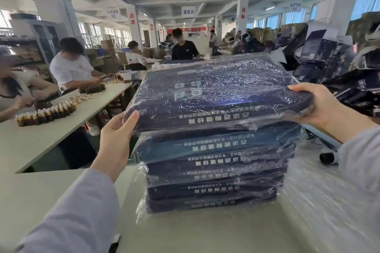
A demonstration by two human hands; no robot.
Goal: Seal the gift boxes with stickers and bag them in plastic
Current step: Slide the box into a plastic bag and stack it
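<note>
Navy gift box [216, 88], bagged in plastic, topped the stack [211, 180]; your left hand [117, 129] and right hand [314, 104] each gripped a side of it.

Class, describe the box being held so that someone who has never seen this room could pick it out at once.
On the near white table stands a stack of dark blue boxes bagged in clear plastic. Look at the top box. Unlike the flat ones beneath, it is tilted, with the left hand and right hand gripping its ends.
</note>
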